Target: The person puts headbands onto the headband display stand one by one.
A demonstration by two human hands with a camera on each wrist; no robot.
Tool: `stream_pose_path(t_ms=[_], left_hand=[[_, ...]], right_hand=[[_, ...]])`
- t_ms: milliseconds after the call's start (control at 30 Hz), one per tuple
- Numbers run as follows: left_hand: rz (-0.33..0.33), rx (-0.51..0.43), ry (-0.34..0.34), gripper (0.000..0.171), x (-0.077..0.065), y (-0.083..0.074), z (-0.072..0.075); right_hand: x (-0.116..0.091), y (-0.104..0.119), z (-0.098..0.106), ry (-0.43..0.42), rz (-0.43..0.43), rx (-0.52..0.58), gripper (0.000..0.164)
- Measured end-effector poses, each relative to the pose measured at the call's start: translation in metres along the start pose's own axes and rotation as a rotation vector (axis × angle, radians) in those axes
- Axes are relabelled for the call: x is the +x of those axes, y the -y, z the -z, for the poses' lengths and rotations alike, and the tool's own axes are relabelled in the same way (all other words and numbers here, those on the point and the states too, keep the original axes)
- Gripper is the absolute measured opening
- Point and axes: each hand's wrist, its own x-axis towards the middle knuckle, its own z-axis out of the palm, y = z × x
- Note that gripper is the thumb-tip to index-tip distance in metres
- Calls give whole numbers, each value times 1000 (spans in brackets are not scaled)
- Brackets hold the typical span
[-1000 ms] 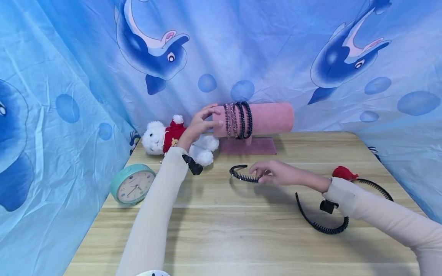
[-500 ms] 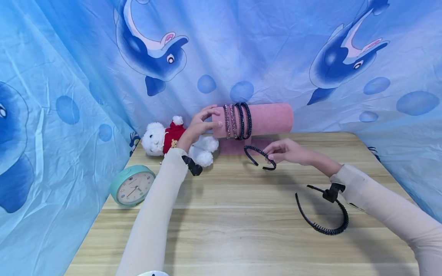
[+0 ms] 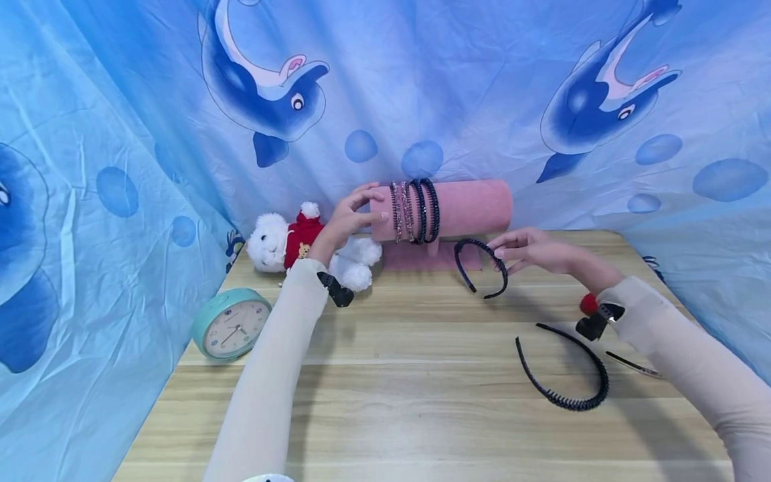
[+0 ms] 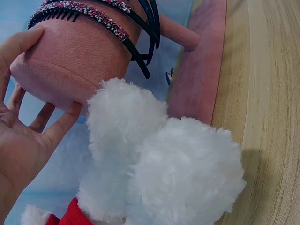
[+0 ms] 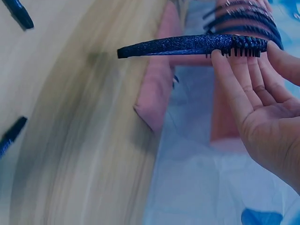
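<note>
A pink headband stand (image 3: pixel 472 206) lies as a horizontal roll on a pink base, with two glittery pink headbands (image 3: pixel 402 211) and two dark ones (image 3: pixel 426 210) around its left part. My left hand (image 3: pixel 349 215) grips the roll's left end; in the left wrist view its thumb and fingers spread over the rounded end (image 4: pixel 61 70). Between the thumb and fingers of my right hand (image 3: pixel 536 251) is a dark toothed headband (image 3: pixel 480 244), its two tips pointing down. That headband is held in the air in front of the stand, below the roll's right end.
A white plush toy (image 3: pixel 270 242) in a red top lies left of the stand. The teal alarm clock (image 3: pixel 233 325) stands at the table's left edge. Another black headband (image 3: pixel 578 404) lies at the right, with a red ornament (image 3: pixel 589 304) and a thin band (image 3: pixel 632 363) partly behind the right sleeve.
My right hand has lifted the dark headband from lower on the table and carried it up and to the right, its tips turning downward. The left hand stays at the stand's end.
</note>
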Motion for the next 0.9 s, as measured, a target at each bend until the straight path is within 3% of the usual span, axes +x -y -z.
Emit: stream_pose_path(t_ms=[267, 700, 900], left_hand=[[3, -20, 4, 29, 1, 1, -1], [4, -12, 3, 28, 1, 1, 0], [-5, -12, -2, 29, 1, 1, 0]], right_hand=[[-19, 2, 28, -31, -10, -7, 23], [-50, -3, 72, 28, 10, -25, 28], [-60, -5, 86, -15, 11, -44, 30]])
